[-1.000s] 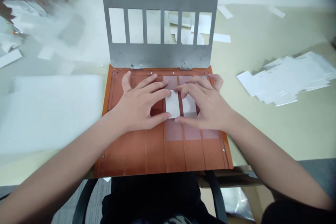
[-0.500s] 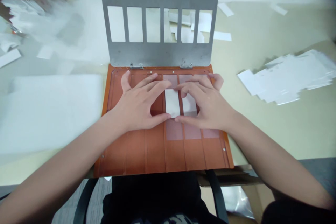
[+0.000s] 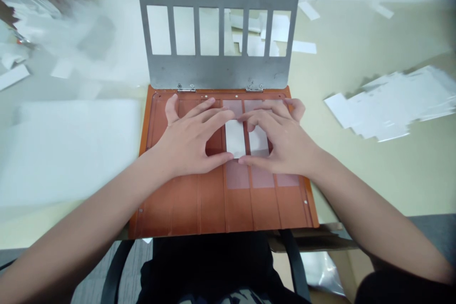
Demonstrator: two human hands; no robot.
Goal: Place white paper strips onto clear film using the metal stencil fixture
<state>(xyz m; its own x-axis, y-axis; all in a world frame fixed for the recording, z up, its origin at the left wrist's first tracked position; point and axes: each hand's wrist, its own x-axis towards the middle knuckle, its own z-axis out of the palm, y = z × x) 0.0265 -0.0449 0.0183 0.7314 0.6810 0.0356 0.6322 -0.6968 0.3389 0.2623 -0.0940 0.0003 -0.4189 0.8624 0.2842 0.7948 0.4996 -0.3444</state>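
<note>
A small white rectangular card (image 3: 235, 139) lies in a slot of the orange-brown tray (image 3: 181, 204), over a longer translucent strip (image 3: 237, 178). My left hand (image 3: 190, 140) spans the card's left side, index finger at its far edge and thumb at its near edge. From the other side, my right hand (image 3: 280, 140) touches the same two edges with its fingertips. Both hands thus hold the card between finger and thumb. Under my right hand, a second white card (image 3: 259, 142) is partly covered. More translucent strips sit in the slots on the right.
A grey metal lid (image 3: 217, 71) with several rectangular windows stands raised on hinges behind the tray. White card pieces (image 3: 388, 104) lie in a pile at right. A large white sheet or stack (image 3: 71, 152) is at left. Plastic bags (image 3: 32, 4) lie at the far left.
The view has shifted very slightly. Both hands keep the same pose at the edges of the white card.
</note>
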